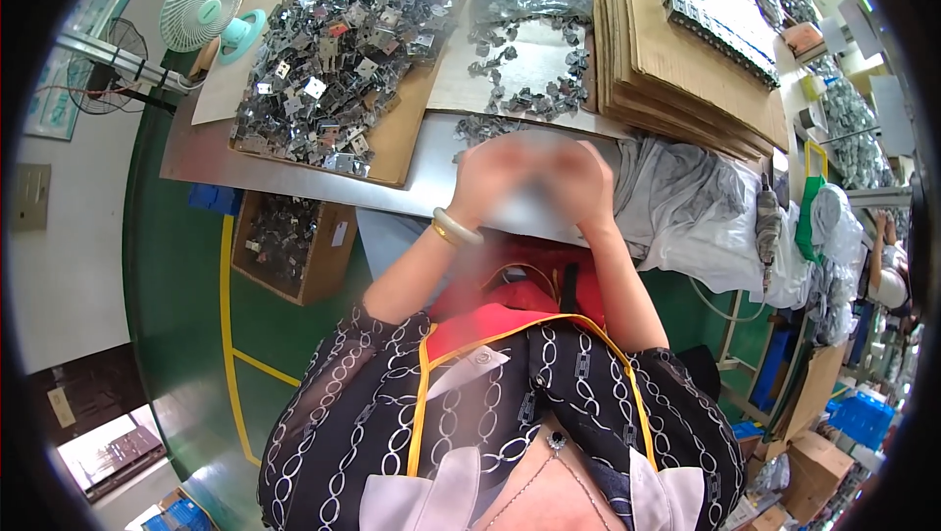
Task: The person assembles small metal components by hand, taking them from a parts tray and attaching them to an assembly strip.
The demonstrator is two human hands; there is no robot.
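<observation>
A pale green fan [202, 7] stands at far left. Right of it, shiny metal plates [343, 46] lie heaped on cardboard [420, 119]. Small grey parts [534, 101] lie just beyond the left hand [487, 176] and right hand [586, 181], which are close together at the table's [427, 163] near edge; blur hides whether their fingers grip anything. Grey-white cloth [676, 193] lies at right, near side of stacked cardboard sheets [676, 75].

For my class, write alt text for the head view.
A person's left hand and right hand, blurred, are close together at a metal table; whether they hold anything is unclear. Metal parts lie heaped at left, small grey pieces ahead, stacked cardboard at right.
</observation>
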